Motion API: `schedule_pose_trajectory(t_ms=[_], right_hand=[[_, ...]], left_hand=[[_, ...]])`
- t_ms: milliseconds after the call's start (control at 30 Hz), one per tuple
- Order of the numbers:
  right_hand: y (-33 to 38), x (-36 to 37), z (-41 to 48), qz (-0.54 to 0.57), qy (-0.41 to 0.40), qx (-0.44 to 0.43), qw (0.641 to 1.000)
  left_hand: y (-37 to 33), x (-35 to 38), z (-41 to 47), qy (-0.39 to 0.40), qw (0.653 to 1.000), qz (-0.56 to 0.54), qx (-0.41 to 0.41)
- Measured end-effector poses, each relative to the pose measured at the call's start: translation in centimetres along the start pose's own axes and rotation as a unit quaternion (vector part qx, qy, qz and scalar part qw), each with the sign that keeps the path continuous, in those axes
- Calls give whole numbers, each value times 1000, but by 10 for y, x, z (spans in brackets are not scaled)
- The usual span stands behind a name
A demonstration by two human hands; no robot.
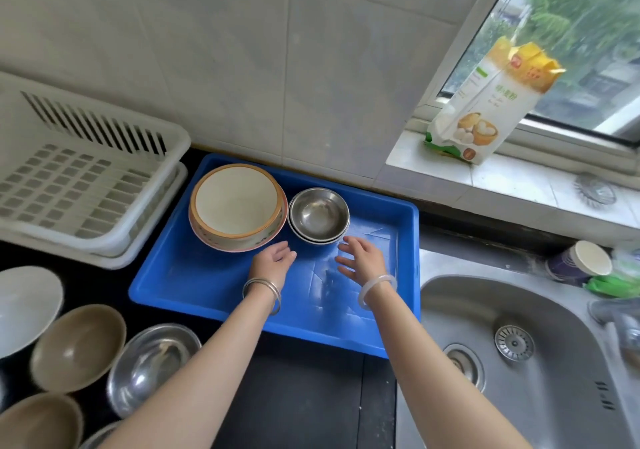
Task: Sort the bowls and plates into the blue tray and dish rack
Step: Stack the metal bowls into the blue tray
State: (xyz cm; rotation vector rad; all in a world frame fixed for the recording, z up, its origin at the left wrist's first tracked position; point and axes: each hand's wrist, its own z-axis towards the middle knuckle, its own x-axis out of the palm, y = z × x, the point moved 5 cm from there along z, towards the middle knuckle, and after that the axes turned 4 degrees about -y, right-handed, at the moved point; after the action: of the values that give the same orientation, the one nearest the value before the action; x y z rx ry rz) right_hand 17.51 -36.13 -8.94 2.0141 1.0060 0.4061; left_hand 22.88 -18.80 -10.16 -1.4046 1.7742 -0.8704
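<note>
The blue tray (194, 285) lies on the dark counter. At its far end stand a stack of cream bowls with orange rims (237, 206) and, to their right, a stack of small steel bowls (318, 214). My left hand (273, 261) and my right hand (360, 259) hover over the tray just in front of the steel bowls, fingers relaxed, holding nothing. The white dish rack (79, 185) sits at the left with nothing in it. At the lower left wait a white bowl (24, 306), brown bowls (78, 344) and a steel bowl (152, 365).
A steel sink (519, 362) lies to the right of the tray. On the window sill stands a flour bag (485, 109). A paper cup (578, 261) and green plastic sit behind the sink. The tiled wall rises right behind the tray.
</note>
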Motion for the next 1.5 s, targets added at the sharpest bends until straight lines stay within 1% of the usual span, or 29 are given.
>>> schedule_pose_trajectory(t_ms=[100,267,367,467,533,633,733,800,933,1100,1200,1300,1400,1500], right_hand=[[-1,3,-31,-39,33,-31,998],[-17,25,-93,-100,109,-61,987],[-46,51,-124,-164,163,-52,972],[-84,75,-147,-235,203,-38,950],[-103,88,-156,-285,218,-41,933],[-122,108,-163,-324,221,-42,919],[-132,128,-167,-328,229,-22,916],[-137,140,-168,-318,234,-2,919],[-141,152,-166,-250,215,52,943],[-135,138,-161,-242,179,15,953],[-130,120,-161,-224,175,-2,959],[-123,103,-161,-204,173,-15,963],[-117,92,-160,-203,165,-23,965],[-113,85,-160,-192,150,-36,969]], left_hand=[[-7,-25,-30,7,993,103,49],[3,-77,-87,-34,986,149,71],[23,-112,-119,-79,976,185,79],[50,-153,-147,-152,957,240,67],[66,-180,-160,-197,936,288,48],[87,-206,-171,-221,919,323,39],[102,-219,-171,-219,910,351,30],[107,-224,-169,-218,897,383,30],[107,-230,-162,-221,870,436,55],[108,-230,-157,-186,846,496,66],[108,-232,-155,-173,845,501,65],[104,-231,-153,-180,858,477,63],[99,-230,-148,-194,885,420,48],[97,-227,-140,-198,920,337,28]])
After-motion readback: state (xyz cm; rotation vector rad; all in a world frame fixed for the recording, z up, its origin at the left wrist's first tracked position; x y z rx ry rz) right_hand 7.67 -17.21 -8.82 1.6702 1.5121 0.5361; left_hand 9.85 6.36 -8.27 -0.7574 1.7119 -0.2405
